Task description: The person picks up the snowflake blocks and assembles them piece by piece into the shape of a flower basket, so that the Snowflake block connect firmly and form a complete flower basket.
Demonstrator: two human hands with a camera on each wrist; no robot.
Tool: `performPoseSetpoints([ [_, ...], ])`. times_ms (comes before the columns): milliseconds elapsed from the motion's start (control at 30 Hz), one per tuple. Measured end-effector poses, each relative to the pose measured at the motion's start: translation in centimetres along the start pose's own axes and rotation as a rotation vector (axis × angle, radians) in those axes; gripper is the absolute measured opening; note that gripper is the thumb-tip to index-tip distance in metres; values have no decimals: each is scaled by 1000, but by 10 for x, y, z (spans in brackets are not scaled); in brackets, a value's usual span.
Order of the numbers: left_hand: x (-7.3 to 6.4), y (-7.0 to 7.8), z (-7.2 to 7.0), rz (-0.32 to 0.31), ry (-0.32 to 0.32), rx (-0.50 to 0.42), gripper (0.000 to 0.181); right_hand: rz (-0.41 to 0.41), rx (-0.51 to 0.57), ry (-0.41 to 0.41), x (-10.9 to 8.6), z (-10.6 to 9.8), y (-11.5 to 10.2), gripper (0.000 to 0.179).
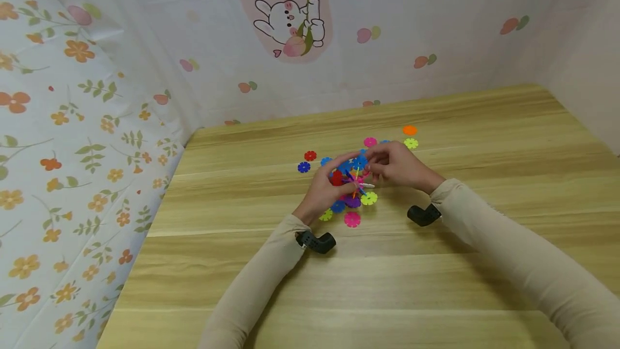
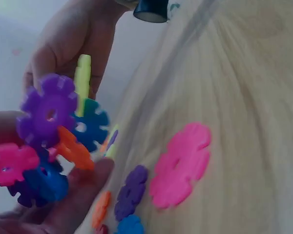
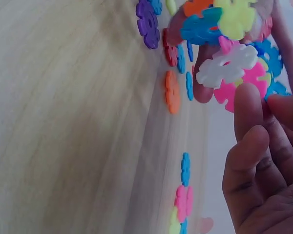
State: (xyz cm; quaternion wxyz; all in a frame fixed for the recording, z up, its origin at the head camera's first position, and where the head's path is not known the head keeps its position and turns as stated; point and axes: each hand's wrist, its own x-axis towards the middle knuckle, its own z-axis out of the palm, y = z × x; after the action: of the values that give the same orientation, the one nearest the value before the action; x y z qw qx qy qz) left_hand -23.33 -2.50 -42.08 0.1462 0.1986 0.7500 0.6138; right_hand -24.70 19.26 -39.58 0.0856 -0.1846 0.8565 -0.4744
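- Head view showed the left hand (image 1: 325, 186) curled round a cluster (image 1: 357, 182) of joined flower-shaped discs, thumb on the near side, index finger reaching over the far side.
- The cluster lay just right of the left palm, between the two hands and above the table (image 1: 368, 284).
- On the other side was the right hand (image 1: 399, 166), fingers bent, their tips at the cluster's right, far edge. Right wrist view put thumb and a finger close together beside an inner pink disc (image 3: 256, 75); whether they pinched a piece, I could not tell.
- What mattered most was that this edge faced the right fingertips, while the left hand was the nearer one to the cluster's middle.
- No clear long axis showed: discs stuck out all round, a white disc (image 3: 226, 66) toward the right hand, a purple disc (image 2: 51, 112) facing the left wrist.
- Around the grip lay a loose pink disc (image 1: 352, 220) on the near side, a red disc (image 1: 310, 155) beyond the left hand, an orange disc (image 1: 409, 130) beyond the right.
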Motion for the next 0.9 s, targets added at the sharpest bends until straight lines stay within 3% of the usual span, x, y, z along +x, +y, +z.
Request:
performPoseSetpoints([
  [167, -1, -1, -2, -3, -79, -38, 41, -6, -55, -42, 5, -19, 7, 23],
  [333, -4, -3, -9, -63, -48, -80, 37, 28, -288, 8, 5, -60, 32, 22],
  [500, -4, -2, -13, -76, -44, -92, 36, 67, -487, 21, 0, -88, 55, 25],
  [633, -4, -2, -12, -86, -49, -80, 35, 87, -561, 12, 4, -91, 63, 30],
  [900, -3, -1, -10, -115, -29, -83, 33, 157, -607, 2, 16, -84, 68, 32],
])
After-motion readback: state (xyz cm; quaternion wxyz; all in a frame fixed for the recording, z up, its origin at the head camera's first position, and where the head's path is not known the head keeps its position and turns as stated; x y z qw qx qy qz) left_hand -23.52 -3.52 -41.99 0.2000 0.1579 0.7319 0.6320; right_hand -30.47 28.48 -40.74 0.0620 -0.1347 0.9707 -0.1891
